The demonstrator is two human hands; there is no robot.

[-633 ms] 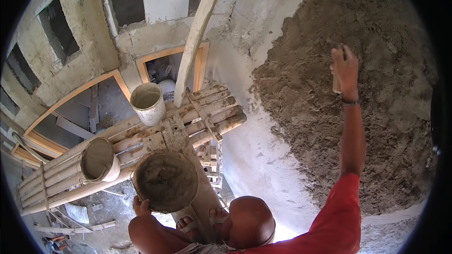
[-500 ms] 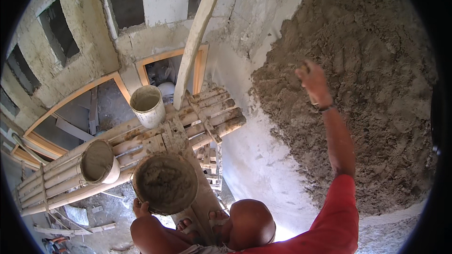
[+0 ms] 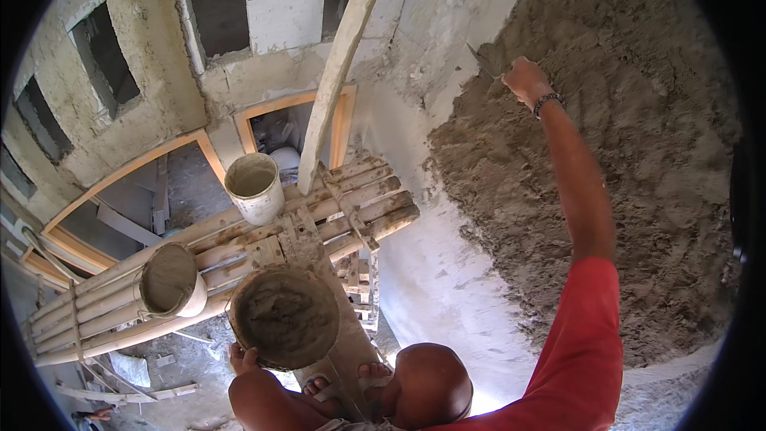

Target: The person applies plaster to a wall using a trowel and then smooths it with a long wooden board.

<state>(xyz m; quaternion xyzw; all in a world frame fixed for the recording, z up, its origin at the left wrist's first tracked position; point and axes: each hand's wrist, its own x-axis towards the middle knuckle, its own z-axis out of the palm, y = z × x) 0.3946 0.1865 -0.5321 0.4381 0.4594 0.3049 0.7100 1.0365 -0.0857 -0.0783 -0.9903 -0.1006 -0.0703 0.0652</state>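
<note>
My right arm reaches up to the wall, and my right hand [image 3: 527,81] is closed around a trowel [image 3: 482,61]. Its thin pointed blade lies at the upper left edge of the wet grey-brown plaster [image 3: 614,175], by the pale bare wall [image 3: 435,215]. How firmly the blade touches is hard to tell. Down by my knee, my left hand [image 3: 243,358] grips the rim of a round basin [image 3: 284,317] holding wet mortar. The basin sits tilted on a plank in front of my feet; my left palm is partly hidden.
A white bucket [image 3: 254,189] and a second bucket full of mortar [image 3: 172,280] stand on the bamboo-pole scaffold [image 3: 231,263]. One upright pole [image 3: 339,72] rises beside them. Wood-framed openings [image 3: 335,124] lie beyond, and a rubble-strewn floor [image 3: 187,351] shows far below.
My right hand has moved up and slightly left along the plaster, and the trowel blade now shows at its edge. My left hand stays on the basin rim.
</note>
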